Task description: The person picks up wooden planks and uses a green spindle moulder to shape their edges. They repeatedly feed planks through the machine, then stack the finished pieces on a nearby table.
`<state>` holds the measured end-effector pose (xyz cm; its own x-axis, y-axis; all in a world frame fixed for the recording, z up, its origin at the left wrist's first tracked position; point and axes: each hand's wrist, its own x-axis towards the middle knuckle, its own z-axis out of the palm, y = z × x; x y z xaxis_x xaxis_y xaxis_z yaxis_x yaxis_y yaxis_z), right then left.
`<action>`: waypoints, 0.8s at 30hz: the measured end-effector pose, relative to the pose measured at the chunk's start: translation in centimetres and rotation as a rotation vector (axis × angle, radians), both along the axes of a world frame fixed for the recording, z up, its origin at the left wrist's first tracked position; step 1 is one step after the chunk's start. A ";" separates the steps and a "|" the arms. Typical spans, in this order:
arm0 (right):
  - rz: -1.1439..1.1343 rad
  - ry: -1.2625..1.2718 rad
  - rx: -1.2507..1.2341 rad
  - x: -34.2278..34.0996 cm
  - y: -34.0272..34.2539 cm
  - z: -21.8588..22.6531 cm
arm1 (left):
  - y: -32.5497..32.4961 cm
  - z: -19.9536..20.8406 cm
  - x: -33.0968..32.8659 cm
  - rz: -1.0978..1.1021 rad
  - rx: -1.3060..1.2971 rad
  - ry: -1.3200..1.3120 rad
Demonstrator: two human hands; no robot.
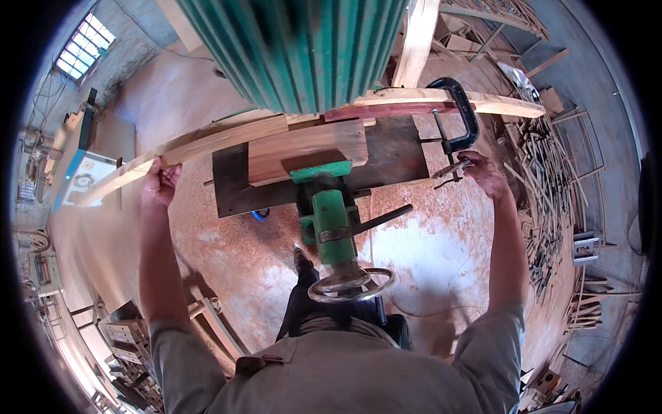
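My left hand [162, 182] is closed, fingers curled against the lower edge of a long pale wooden board [207, 141] that runs leftward from the machine. Near the right end of the dark metal table [403, 155], my right hand [487, 174] grips a short rod-like metal piece [452, 168]. It lies across the lower screw end of a black C-clamp [469, 117], and whether it belongs to the clamp I cannot tell. The clamp's frame reaches over a pale wooden strip [493, 102] and a reddish strip [393, 111]. Against a brown wood block [307, 146] sits the green vise jaw [322, 170].
A ribbed green machine housing [303, 48] hangs over the table. Toward me stand a green vise body [331, 214], a dark lever [383, 219] and a metal handwheel [352, 284]. Wood offcuts [545, 179] pile up at the right. A control cabinet [83, 162] stands left.
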<state>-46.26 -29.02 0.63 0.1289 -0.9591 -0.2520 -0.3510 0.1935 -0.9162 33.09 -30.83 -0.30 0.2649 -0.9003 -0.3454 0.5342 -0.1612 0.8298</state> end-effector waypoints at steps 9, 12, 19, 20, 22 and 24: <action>-0.153 -0.023 -0.018 -0.1 1.2 -0.7 | -2.0 -2.3 -2.9 0.046 0.067 -0.006; -0.270 -0.118 -0.045 1.1 2.3 0.6 | -2.5 -2.7 -4.3 0.009 0.085 -0.008; -0.490 -0.060 -0.328 3.4 6.0 5.0 | -2.5 -3.7 -8.3 0.033 0.051 0.092; -0.472 -0.086 -0.336 4.7 7.0 5.5 | -2.6 -3.8 -8.9 0.019 0.030 0.105; -0.433 -0.147 -0.361 7.0 8.9 6.1 | -2.7 -3.7 -9.5 0.006 0.001 0.100; -0.409 -0.190 -0.333 9.8 9.9 5.4 | -2.8 -4.6 -9.6 0.014 0.004 0.070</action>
